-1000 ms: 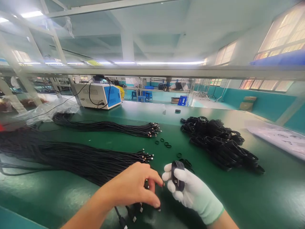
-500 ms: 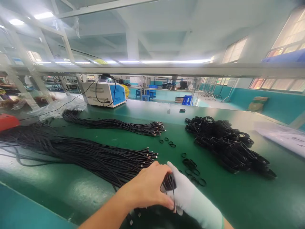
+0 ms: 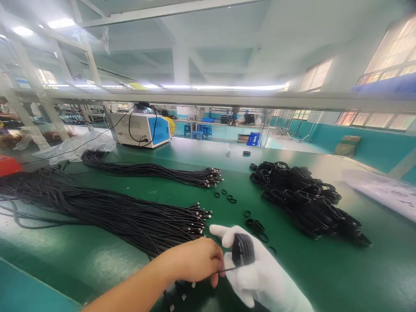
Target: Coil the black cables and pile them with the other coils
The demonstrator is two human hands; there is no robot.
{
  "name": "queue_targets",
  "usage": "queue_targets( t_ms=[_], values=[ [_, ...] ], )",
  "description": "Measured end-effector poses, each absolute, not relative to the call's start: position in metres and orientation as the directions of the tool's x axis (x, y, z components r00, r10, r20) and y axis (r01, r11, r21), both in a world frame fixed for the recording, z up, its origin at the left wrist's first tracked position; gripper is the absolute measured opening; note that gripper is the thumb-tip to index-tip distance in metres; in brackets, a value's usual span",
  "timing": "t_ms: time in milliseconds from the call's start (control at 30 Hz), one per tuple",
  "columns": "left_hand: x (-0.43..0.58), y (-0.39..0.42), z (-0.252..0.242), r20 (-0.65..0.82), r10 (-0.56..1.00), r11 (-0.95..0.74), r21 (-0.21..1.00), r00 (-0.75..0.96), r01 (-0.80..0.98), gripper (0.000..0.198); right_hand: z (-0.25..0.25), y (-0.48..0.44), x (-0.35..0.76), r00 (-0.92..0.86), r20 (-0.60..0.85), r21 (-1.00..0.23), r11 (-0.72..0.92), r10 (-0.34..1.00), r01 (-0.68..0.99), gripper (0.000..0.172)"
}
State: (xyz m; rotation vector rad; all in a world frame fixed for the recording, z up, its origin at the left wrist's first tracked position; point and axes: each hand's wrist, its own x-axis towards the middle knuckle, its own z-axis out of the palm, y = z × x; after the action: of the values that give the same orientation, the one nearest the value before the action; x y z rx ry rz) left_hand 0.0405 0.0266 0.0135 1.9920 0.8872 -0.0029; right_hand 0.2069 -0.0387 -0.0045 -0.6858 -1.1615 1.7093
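Note:
My right hand [image 3: 256,268], in a white glove, holds a small coiled black cable [image 3: 243,250] with its turns side by side; the index finger points out to the left. Beside it my bare left hand [image 3: 201,262] is closed, its fingertips pinching a thin black strand [image 3: 230,269] that runs to the coil. Whether the strand is cable end or stretched band I cannot tell. Left of my hands lies a thick bundle of straight black cables [image 3: 130,212] with metal plug tips. Small black rings [image 3: 255,225] are scattered just beyond the glove.
A pile of coiled black cables [image 3: 302,195] lies to the right on the green table [image 3: 182,147]. Farther back are a second cable bundle [image 3: 156,170] and a white-and-blue machine [image 3: 143,130]. A plastic sheet [image 3: 383,186] lies at the right edge, a red object [image 3: 9,166] at the left.
My hands have moved apart: the left has drawn down and left with the strand, and the gloved right hand has turned, showing the coil in its fingers.

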Motion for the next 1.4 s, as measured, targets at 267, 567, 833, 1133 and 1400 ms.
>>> queue_targets(
  t_ms=[267, 567, 833, 1133, 1400],
  values=[
    [0.042, 0.014, 0.034, -0.137, 0.783, 0.144, 0.989, 0.606, 0.038, 0.018, -0.024, -0.035, 0.213, -0.492, 0.277, -0.781, -0.104, 0.826, -0.615, 0.052],
    [0.062, 0.010, 0.032, -0.021, 0.849, 0.071, 0.995, 0.528, -0.075, 0.017, -0.031, -0.031, 0.213, -0.431, 0.244, -0.777, -0.091, 0.869, -0.623, 0.060],
    [0.054, 0.021, 0.058, 0.099, 0.691, -0.428, 0.854, 0.716, 0.295, 0.032, -0.035, -0.029, 0.213, -0.620, 0.173, -0.735, -0.318, 0.765, -0.599, 0.047],
    [0.063, 0.041, 0.024, -0.136, 0.883, 0.025, 0.969, 0.449, 0.244, 0.032, -0.028, -0.015, 0.203, -0.131, -0.065, -0.974, -0.091, 0.989, -0.206, 0.066],
    [0.051, 0.012, 0.006, -0.179, 0.834, 0.153, 0.984, 0.522, 0.093, 0.009, -0.033, -0.016, 0.202, -0.355, -0.044, -0.924, -0.173, 0.934, -0.341, 0.052]
  ],
)
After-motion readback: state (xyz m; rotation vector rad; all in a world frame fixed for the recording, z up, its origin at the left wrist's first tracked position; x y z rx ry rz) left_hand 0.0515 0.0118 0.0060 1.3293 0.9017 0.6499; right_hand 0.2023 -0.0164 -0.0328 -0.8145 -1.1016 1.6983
